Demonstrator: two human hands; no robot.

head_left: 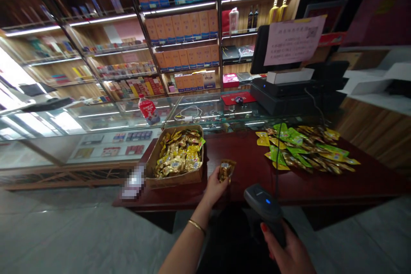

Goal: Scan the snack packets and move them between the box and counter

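By the desk's (244,150) near edge, the left hand (215,187) pinches a gold foil packet (227,167), presumably label-out for the barcode scanner (260,202) the right hand (287,250) clasps.

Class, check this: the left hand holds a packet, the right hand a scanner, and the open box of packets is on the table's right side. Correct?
Not quite: the head view shows the open box on the left side of the table. The rest stands.

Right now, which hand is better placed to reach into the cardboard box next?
Probably the left hand: it is nearer the cardboard box, though it holds a gold packet. The right hand grips a scanner, farther away.
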